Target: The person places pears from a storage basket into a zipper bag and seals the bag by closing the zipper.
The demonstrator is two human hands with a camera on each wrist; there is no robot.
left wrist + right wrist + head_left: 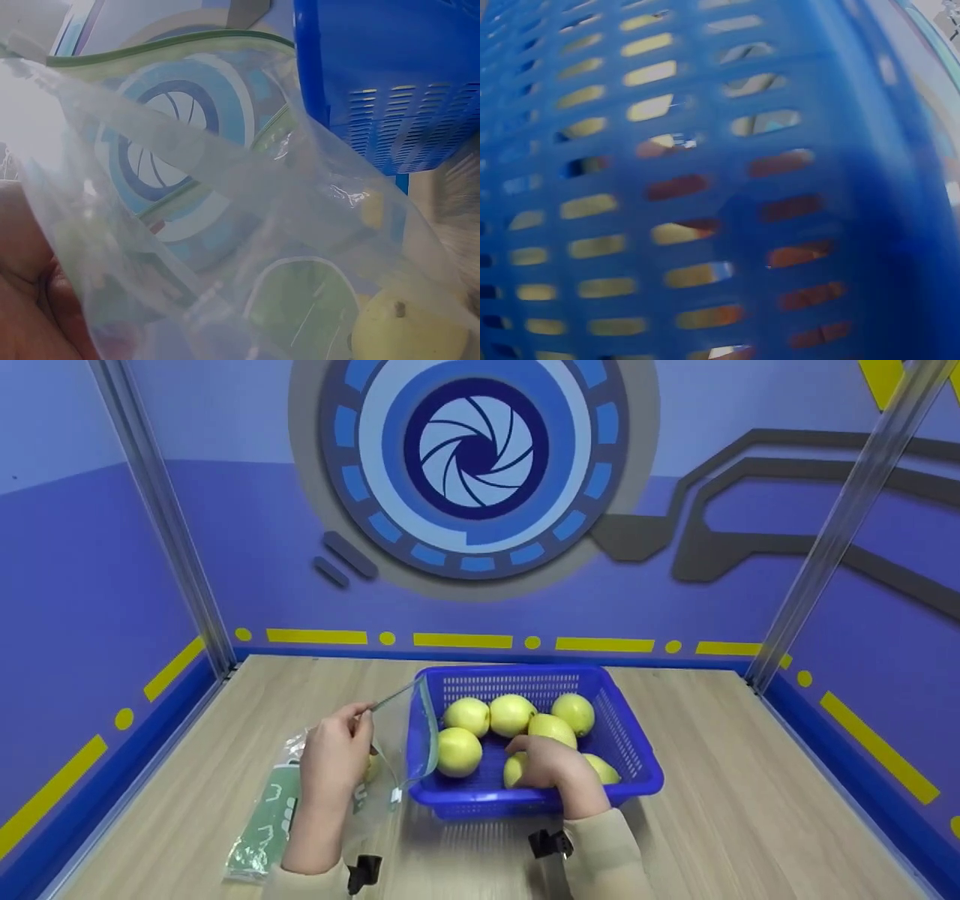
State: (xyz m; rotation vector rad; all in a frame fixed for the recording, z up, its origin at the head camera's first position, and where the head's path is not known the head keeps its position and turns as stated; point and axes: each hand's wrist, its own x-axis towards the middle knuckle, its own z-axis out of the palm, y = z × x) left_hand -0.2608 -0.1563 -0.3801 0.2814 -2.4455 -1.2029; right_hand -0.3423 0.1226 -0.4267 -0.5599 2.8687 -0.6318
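Note:
My left hand (337, 746) pinches the edge of a clear zip bag (420, 727) with a green-edged mouth and a white slider. The bag's mouth is spread towards the blue basket. Inside the bag lies one yellow lemon (409, 330), low in the left wrist view. My right hand (551, 765) reaches over the basket's near rim, its fingers curled round a lemon (514, 771) that they partly cover. Several more lemons (512, 715) lie about it in the blue basket (536, 796). Through the basket's slots the right wrist view gives only glimpses of fingers and yellow fruit.
A flat clear package with green print (259, 825) lies on the wooden table (750, 810), left of and partly behind my left forearm. Blue printed panels (480, 615) with metal corner posts enclose the table at the back and sides.

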